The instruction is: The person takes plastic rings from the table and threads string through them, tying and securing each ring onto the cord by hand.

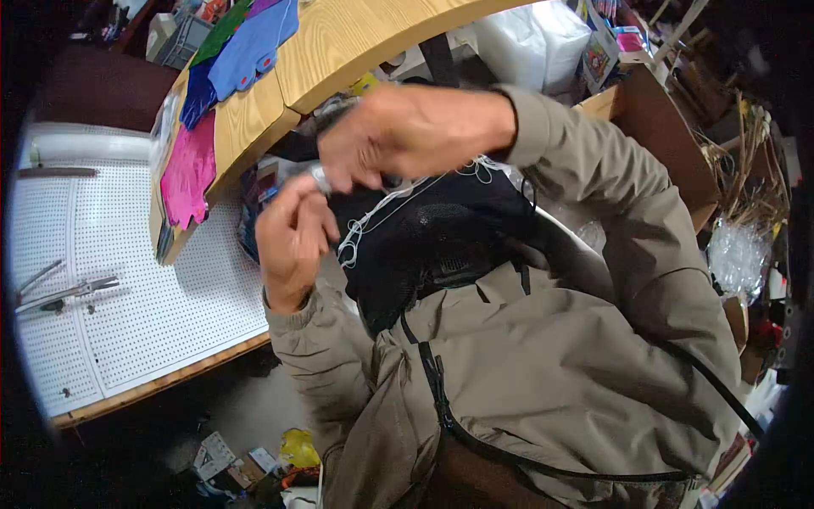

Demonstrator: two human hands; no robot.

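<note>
My left hand point(297, 237) is raised in front of my lap, its fingers curled. Close against it is my right hand point(398, 131), reaching in from the right with its fingers bent down; motion smears both. A small whitish-silver spot point(320, 178) shows where the fingers meet, too blurred to name. Just below the hands, thin white cords point(365, 227) lie in loose loops over the black cloth point(441, 229) on my lap. Whether a cord runs up into my fingers is hard to see.
A curved wooden tabletop point(339, 42) stands ahead, with a pink glove-shaped piece point(188, 174) and a blue one point(254, 51) on its left part. At left, a white perforated board point(170, 322) bears metal tools point(72, 293). A cardboard box point(666, 136) stands at right.
</note>
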